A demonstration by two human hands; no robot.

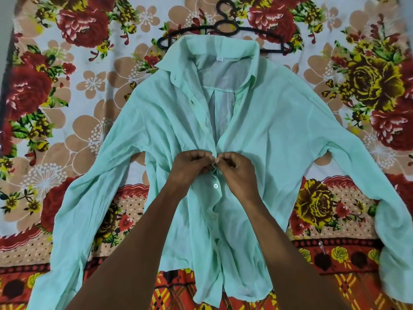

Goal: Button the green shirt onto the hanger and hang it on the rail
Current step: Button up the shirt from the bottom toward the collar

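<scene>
A pale green shirt (279, 121) lies flat on a floral blanket, sleeves spread out to both sides. Above the collar lies a black hanger (225, 27), its arms partly hidden under the shirt's shoulders. My left hand (192, 164) and my right hand (234, 164) meet at mid-chest, each pinching one edge of the front placket. A white button (215, 186) just below my hands is fastened, and lower ones look fastened too. From my hands up to the collar the front lies apart. No rail is in view.
The floral blanket (67, 86) covers the whole surface, with red and yellow roses. A dark edge (4, 74) runs down the far left side.
</scene>
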